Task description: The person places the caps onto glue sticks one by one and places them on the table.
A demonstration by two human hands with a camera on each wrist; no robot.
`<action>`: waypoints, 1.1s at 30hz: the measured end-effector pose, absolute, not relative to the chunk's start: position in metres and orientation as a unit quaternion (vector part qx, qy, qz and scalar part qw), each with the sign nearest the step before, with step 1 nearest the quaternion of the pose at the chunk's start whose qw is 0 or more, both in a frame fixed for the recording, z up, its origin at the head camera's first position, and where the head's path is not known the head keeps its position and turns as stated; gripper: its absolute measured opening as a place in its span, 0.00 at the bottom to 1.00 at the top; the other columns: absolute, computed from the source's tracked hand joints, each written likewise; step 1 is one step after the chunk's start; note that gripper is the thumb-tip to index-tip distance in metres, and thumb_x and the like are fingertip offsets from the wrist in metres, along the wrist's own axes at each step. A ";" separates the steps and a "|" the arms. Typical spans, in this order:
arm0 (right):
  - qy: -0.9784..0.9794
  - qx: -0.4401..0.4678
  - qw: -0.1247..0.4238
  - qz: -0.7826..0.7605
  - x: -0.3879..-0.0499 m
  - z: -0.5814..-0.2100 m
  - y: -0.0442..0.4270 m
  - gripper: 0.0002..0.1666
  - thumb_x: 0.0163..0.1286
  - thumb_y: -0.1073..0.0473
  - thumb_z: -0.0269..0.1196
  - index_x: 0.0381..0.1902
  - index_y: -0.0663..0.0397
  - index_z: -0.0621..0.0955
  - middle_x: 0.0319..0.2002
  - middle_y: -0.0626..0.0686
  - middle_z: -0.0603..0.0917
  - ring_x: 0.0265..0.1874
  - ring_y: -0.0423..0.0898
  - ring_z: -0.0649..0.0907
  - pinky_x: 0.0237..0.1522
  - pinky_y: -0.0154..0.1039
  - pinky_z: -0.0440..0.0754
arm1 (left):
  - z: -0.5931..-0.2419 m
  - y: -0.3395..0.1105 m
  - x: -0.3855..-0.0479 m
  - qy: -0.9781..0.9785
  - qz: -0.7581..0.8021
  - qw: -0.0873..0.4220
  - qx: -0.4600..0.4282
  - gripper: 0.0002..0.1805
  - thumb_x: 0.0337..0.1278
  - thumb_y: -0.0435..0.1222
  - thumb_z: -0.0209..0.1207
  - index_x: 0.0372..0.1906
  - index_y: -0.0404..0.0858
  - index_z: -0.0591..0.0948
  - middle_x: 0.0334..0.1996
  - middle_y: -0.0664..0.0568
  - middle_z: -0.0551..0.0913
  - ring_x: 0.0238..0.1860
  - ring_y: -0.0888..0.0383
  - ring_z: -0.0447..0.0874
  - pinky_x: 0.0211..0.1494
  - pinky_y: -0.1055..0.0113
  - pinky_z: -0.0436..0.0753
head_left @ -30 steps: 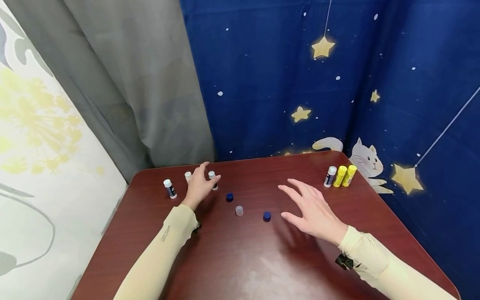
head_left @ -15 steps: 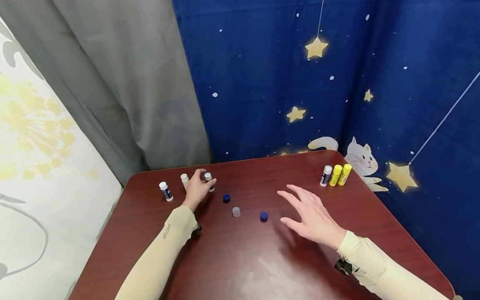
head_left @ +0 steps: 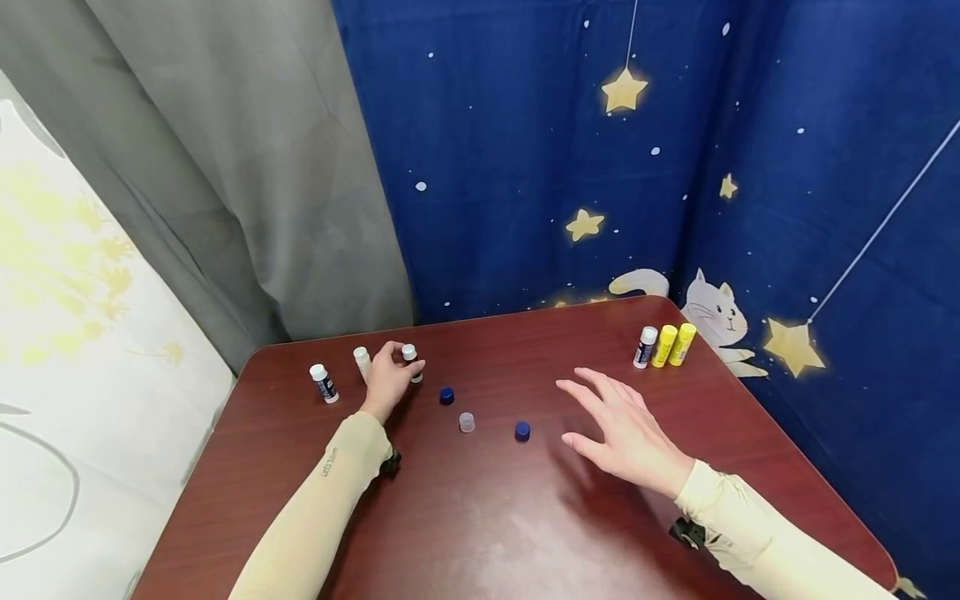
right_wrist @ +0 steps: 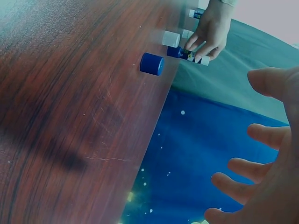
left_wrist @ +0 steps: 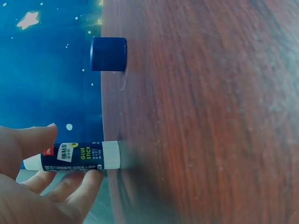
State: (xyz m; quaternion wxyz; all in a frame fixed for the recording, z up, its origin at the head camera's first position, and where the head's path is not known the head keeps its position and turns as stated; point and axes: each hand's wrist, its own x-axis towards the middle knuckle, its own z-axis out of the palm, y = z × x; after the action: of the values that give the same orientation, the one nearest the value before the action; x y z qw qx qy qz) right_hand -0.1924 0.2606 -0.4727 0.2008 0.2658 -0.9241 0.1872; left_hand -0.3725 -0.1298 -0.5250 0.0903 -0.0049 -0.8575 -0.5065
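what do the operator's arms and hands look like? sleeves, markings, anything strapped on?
Both sleeves are long, pale cream. The left sleeve has small dark lettering on the forearm; the right sleeve is wrinkled near the wrist. A small dark device shows at each wrist, left device and right device. Left hand and right hand are gloveless.
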 end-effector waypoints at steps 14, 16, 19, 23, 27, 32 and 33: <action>-0.925 0.264 0.196 0.191 -0.190 -0.472 0.259 0.44 0.61 0.42 0.72 0.74 0.38 0.70 0.71 0.53 0.67 0.67 0.55 0.70 0.62 0.67 0.65 | -0.532 -0.137 -0.375 -0.861 -0.497 0.110 -0.005 0.16 0.57 0.36 0.72 0.48 0.35 0.83 0.43 0.41 0.84 0.45 0.48 0.82 0.50 0.54 0.81; -0.925 0.262 0.195 0.192 -0.190 -0.472 0.258 0.44 0.61 0.42 0.72 0.74 0.37 0.69 0.71 0.53 0.67 0.67 0.55 0.70 0.62 0.67 0.65 | -0.532 -0.137 -0.375 -0.861 -0.495 0.118 -0.007 0.15 0.58 0.36 0.71 0.47 0.36 0.83 0.42 0.42 0.84 0.44 0.48 0.81 0.49 0.55 0.80; -0.927 0.259 0.189 0.194 -0.189 -0.473 0.258 0.44 0.62 0.42 0.71 0.73 0.36 0.69 0.71 0.53 0.67 0.67 0.55 0.70 0.62 0.67 0.65 | -0.530 -0.137 -0.375 -0.858 -0.495 0.133 -0.011 0.14 0.58 0.36 0.71 0.47 0.36 0.84 0.40 0.42 0.84 0.43 0.48 0.80 0.47 0.55 0.79; -0.929 0.256 0.182 0.196 -0.188 -0.475 0.258 0.43 0.62 0.41 0.71 0.73 0.37 0.70 0.71 0.52 0.67 0.67 0.54 0.70 0.62 0.67 0.65 | -0.524 -0.137 -0.376 -0.855 -0.496 0.152 -0.012 0.14 0.58 0.37 0.71 0.47 0.37 0.84 0.40 0.42 0.84 0.42 0.48 0.81 0.47 0.55 0.80; -0.929 0.256 0.182 0.196 -0.188 -0.476 0.258 0.43 0.62 0.41 0.71 0.74 0.36 0.69 0.71 0.52 0.67 0.67 0.53 0.70 0.62 0.66 0.65 | -0.515 -0.136 -0.373 -0.856 -0.489 0.165 -0.009 0.16 0.59 0.37 0.70 0.50 0.36 0.83 0.41 0.42 0.85 0.43 0.48 0.83 0.49 0.54 0.82; -0.926 0.261 0.190 0.196 -0.187 -0.476 0.257 0.43 0.62 0.41 0.71 0.73 0.38 0.70 0.71 0.52 0.68 0.67 0.53 0.71 0.61 0.66 0.65 | -0.504 -0.136 -0.366 -0.855 -0.480 0.193 -0.016 0.17 0.59 0.38 0.71 0.50 0.38 0.83 0.41 0.43 0.87 0.42 0.50 0.86 0.48 0.54 0.84; -0.926 0.261 0.190 0.196 -0.187 -0.476 0.257 0.43 0.62 0.41 0.71 0.73 0.38 0.70 0.71 0.52 0.68 0.67 0.53 0.71 0.61 0.66 0.66 | -0.502 -0.136 -0.365 -0.856 -0.476 0.202 -0.019 0.16 0.59 0.39 0.71 0.50 0.38 0.83 0.41 0.44 0.87 0.42 0.50 0.86 0.48 0.54 0.84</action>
State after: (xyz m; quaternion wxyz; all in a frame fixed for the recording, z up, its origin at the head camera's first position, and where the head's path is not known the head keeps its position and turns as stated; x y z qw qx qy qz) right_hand -0.1870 0.2568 -0.4764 0.1905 0.2607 -0.9260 0.1957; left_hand -0.3649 -0.1358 -0.5016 0.2024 -0.0192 -0.8557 -0.4758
